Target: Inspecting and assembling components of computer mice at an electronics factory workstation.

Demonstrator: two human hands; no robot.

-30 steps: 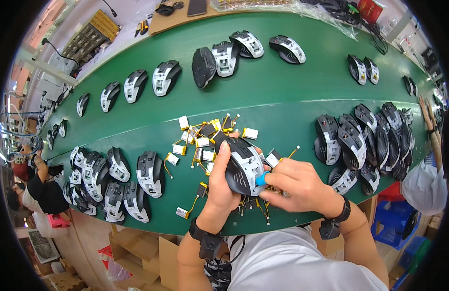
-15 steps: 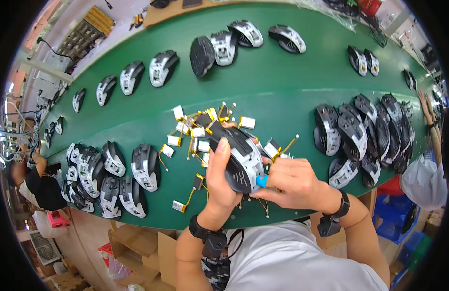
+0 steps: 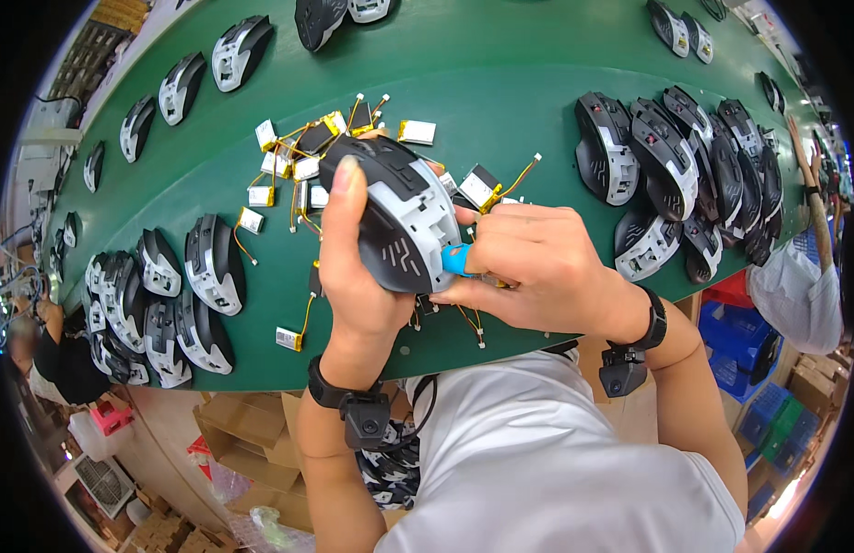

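My left hand (image 3: 351, 286) is closed round a black and white computer mouse (image 3: 390, 198), thumb lying along its near-left edge. The mouse is tilted, its slotted white side facing right, above the green table. Against that side my right hand (image 3: 537, 263) works with bent, pinched fingers. A blue covering (image 3: 455, 259) shows at one of its fingertips and touches the mouse; whatever the fingers pinch is hidden. Beyond and around the hands lie several small silver battery packs (image 3: 416, 132) with yellow tape and thin wires, some partly covered by the mouse.
Mice crowd together on the right (image 3: 662, 152) and on the left (image 3: 215, 263) of the green table (image 3: 500, 97). More stand in a spaced row (image 3: 178, 88) toward the far side. Another person's arm (image 3: 818, 198) shows at the right edge. Open cardboard boxes (image 3: 247, 433) stand below the table edge.
The view has shifted, so the table and its mice sit higher and further left in the picture. Both hands keep their places on the same mouse, the right still at its white side.
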